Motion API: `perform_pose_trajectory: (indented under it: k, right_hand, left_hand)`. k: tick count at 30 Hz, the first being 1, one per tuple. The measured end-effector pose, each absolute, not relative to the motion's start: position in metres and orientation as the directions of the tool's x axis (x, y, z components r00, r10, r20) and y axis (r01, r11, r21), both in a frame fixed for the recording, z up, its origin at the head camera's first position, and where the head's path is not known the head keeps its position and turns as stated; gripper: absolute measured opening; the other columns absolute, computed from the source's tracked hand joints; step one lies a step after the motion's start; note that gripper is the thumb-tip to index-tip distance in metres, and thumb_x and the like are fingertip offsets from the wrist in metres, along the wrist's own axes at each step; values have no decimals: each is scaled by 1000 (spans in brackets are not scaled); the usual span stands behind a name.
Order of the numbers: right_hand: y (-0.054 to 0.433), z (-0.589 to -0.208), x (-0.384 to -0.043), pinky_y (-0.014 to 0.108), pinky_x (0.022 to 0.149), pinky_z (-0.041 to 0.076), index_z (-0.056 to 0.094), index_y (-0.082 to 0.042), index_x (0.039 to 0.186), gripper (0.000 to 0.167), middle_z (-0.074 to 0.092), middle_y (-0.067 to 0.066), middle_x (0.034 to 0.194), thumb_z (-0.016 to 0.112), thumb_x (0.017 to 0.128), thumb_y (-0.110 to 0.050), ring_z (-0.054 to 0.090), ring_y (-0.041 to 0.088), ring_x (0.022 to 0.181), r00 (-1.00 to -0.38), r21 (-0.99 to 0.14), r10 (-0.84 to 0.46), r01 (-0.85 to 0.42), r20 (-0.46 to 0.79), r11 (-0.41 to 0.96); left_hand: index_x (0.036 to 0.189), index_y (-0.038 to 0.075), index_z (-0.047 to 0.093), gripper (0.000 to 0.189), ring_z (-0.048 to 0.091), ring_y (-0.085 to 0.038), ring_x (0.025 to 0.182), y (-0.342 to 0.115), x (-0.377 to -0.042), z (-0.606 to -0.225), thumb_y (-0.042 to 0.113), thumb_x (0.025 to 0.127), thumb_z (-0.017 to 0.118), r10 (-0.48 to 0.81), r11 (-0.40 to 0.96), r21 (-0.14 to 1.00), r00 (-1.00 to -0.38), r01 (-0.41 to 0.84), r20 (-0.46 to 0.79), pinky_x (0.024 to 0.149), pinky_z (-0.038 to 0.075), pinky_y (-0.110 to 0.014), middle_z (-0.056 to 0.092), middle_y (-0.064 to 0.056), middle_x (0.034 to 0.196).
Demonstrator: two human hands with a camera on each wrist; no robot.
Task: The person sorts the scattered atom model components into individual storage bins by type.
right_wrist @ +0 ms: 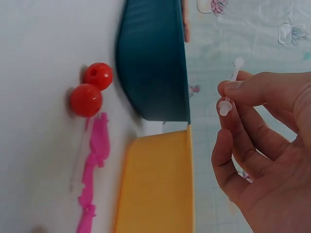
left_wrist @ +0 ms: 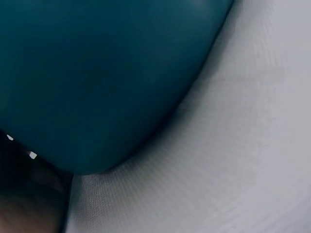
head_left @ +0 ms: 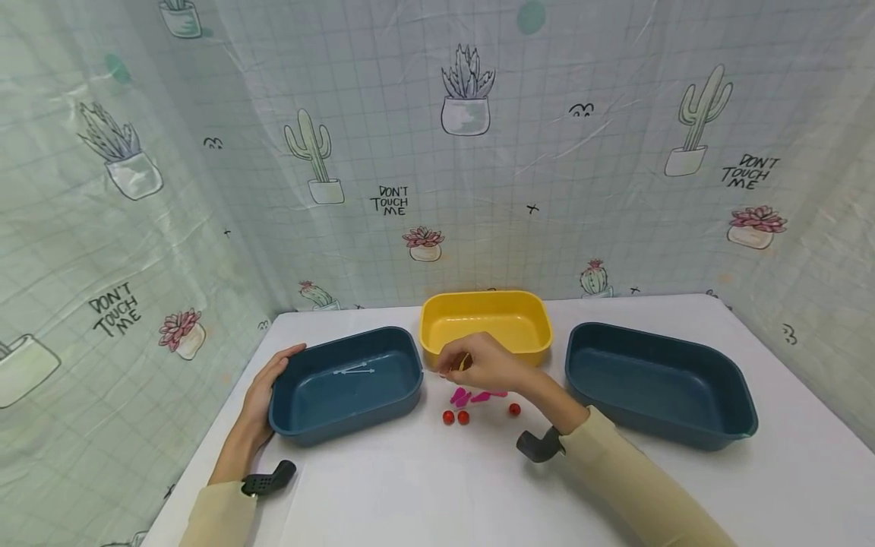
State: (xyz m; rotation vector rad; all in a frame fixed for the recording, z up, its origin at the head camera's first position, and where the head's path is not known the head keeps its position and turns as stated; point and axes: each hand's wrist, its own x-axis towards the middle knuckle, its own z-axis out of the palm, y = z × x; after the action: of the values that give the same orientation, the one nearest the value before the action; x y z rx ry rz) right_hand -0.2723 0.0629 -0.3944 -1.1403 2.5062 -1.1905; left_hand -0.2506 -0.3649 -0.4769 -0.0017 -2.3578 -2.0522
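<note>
My right hand (head_left: 481,363) pinches a thin white plastic stick with knobbed ends (right_wrist: 225,108) between thumb and fingertips, in front of the yellow bin (head_left: 437,304). My left hand (head_left: 260,391) rests along the outer left side of the left blue bin (head_left: 342,422), fingers reaching to its back corner. Similar white sticks (head_left: 355,371) lie inside that bin. Below my right hand, several pink plastic pieces (head_left: 460,396) lie on the table. Close by are red beads (right_wrist: 86,100), two of them side by side and one apart (head_left: 515,409).
Another blue bin (head_left: 659,433) stands on the right of the white table (head_left: 396,501), beside my right forearm. A patterned cloth (head_left: 369,251) hangs behind the table and along its sides. The yellow bin sits at the back between the two blue ones.
</note>
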Motion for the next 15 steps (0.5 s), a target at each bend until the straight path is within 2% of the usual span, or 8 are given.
perform_pose_trajectory:
  k: [7, 12, 15]
  right_hand:
    - [47, -380, -281, 28, 84, 60, 80, -12, 107, 16, 75, -3, 95, 74, 94, -8, 65, 12, 86, -669, -696, -717, -610, 195, 380]
    - [36, -371, -286, 34, 87, 60, 80, -17, 106, 18, 74, -1, 95, 70, 95, -7, 65, 13, 90, -651, -711, -737, -605, 183, 358]
    - [30, -367, -290, 31, 89, 59, 80, -19, 106, 19, 74, -3, 96, 69, 96, -8, 66, 13, 92, -650, -732, -743, -584, 163, 350]
  left_hand:
    - [161, 18, 35, 58, 24, -21, 158, -365, -251, -474, 48, 113, 26, -15, 139, 990, -1000, 1, 3, 102, 37, -7, 27, 2, 170]
    - [161, 18, 36, 58, 24, -20, 158, -365, -250, -474, 47, 113, 26, -17, 139, 990, -1000, 5, 7, 103, 37, -8, 28, 1, 170]
    - [161, 17, 36, 58, 24, -21, 158, -363, -251, -474, 47, 113, 26, -24, 144, 990, -1000, 5, 8, 104, 36, -8, 28, 0, 170]
